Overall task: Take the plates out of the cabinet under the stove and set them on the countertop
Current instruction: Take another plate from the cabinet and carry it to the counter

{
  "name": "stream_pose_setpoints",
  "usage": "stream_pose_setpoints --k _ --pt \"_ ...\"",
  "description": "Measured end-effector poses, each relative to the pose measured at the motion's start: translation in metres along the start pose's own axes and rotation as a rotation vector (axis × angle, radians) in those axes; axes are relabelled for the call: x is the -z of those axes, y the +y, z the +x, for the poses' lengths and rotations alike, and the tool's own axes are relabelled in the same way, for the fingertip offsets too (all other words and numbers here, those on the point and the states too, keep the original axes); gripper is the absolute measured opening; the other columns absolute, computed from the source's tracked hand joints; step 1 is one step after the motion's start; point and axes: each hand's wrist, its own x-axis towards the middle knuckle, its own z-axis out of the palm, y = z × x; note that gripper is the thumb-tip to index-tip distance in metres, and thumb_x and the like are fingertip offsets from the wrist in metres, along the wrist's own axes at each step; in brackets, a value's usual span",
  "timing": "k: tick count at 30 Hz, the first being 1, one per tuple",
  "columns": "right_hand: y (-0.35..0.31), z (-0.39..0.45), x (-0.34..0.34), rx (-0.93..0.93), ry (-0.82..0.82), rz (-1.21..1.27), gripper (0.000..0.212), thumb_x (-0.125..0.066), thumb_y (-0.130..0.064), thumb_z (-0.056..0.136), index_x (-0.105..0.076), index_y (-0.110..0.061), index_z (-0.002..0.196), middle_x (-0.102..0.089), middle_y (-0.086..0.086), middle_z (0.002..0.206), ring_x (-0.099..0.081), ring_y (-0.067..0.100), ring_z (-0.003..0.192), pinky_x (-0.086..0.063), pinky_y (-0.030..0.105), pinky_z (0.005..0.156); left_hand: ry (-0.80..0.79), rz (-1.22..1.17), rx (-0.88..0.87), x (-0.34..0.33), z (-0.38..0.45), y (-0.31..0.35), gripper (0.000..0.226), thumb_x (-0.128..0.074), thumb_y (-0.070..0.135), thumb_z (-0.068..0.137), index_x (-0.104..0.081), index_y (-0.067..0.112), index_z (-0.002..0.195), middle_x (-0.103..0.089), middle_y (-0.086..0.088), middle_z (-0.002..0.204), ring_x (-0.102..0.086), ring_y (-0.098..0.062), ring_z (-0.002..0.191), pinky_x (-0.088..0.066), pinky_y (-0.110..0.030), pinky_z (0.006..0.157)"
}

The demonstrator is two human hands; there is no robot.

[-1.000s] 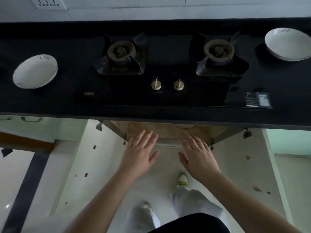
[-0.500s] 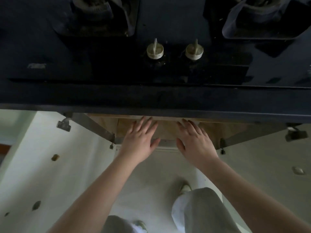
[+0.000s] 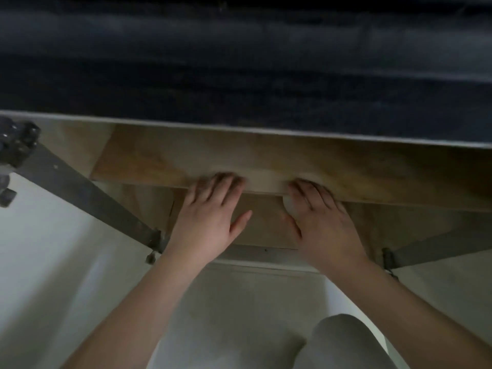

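Note:
A pale plate [image 3: 269, 181] lies blurred on the wooden shelf [image 3: 149, 161] inside the open cabinet under the black countertop [image 3: 239, 75]. A round bit of its rim shows by my right thumb. My left hand [image 3: 210, 217] reaches in palm down, fingers apart, with its fingertips at the shelf's front edge just left of the plate and its thumb held away. My right hand [image 3: 322, 225] lies over the plate's right rim, which sits between thumb and fingers. Blur hides whether the fingers close on it.
Two cabinet doors stand open, the left door [image 3: 53, 262] and the right door [image 3: 452, 283], each hung on a grey metal stay [image 3: 87, 198]. Below the shelf is the cabinet's wooden floor [image 3: 261, 227]. My grey trouser leg [image 3: 343, 344] shows at the bottom right.
The view has dropped from the stove top to the cabinet opening. Both hands have gone forward into the cabinet and now reach the shelf and the plate.

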Motion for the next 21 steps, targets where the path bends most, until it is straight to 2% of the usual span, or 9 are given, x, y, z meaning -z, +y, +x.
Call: stream_pose_setpoints --k 5,9,12,17,21 --pt "0.005 0.0 -0.019 0.01 0.067 0.011 0.056 -0.034 -0.044 0.097 -0.049 -0.01 0.139 -0.051 0.012 0.139 -0.045 0.029 0.128 -0.037 0.041 0.105 0.083 0.054 -0.013 -0.012 0.001 0.0 0.062 -0.03 0.054 0.098 -0.046 0.013 0.141 -0.05 -0.01 0.143 -0.044 -0.031 0.132 -0.037 -0.056 0.105" --pt "0.009 -0.002 -0.032 0.029 0.144 -0.037 0.06 -0.028 -0.047 0.097 -0.047 -0.012 0.141 -0.05 0.01 0.139 -0.045 0.028 0.128 -0.039 0.041 0.102 0.213 0.099 -0.034 -0.024 -0.001 -0.002 0.061 -0.033 0.053 0.098 -0.049 0.012 0.139 -0.053 -0.011 0.14 -0.046 -0.032 0.129 -0.039 -0.056 0.103" --pt "0.012 -0.001 -0.041 0.051 0.183 -0.084 0.057 -0.031 -0.046 0.099 -0.042 -0.014 0.143 -0.048 0.01 0.142 -0.043 0.029 0.13 -0.037 0.042 0.105 0.276 0.132 -0.039 -0.035 -0.001 -0.003 0.06 -0.035 0.052 0.098 -0.047 0.011 0.141 -0.051 -0.013 0.141 -0.045 -0.033 0.13 -0.035 -0.055 0.105" --pt "0.011 -0.005 -0.046 0.059 0.2 -0.114 0.059 -0.036 -0.047 0.098 -0.033 -0.016 0.148 -0.041 0.008 0.148 -0.037 0.026 0.136 -0.032 0.04 0.111 0.288 0.114 -0.03 -0.04 -0.004 0.0 0.061 -0.036 0.051 0.098 -0.042 0.01 0.143 -0.047 -0.015 0.143 -0.04 -0.033 0.134 -0.029 -0.055 0.11" --pt "0.015 -0.019 -0.051 0.175 0.285 -0.06 0.052 -0.043 -0.038 0.098 -0.041 -0.013 0.144 -0.047 0.008 0.144 -0.04 0.024 0.133 -0.029 0.035 0.112 0.405 0.036 -0.088 -0.043 -0.008 0.007 0.055 -0.042 0.044 0.098 -0.043 0.01 0.142 -0.046 -0.016 0.142 -0.038 -0.033 0.135 -0.026 -0.052 0.113"
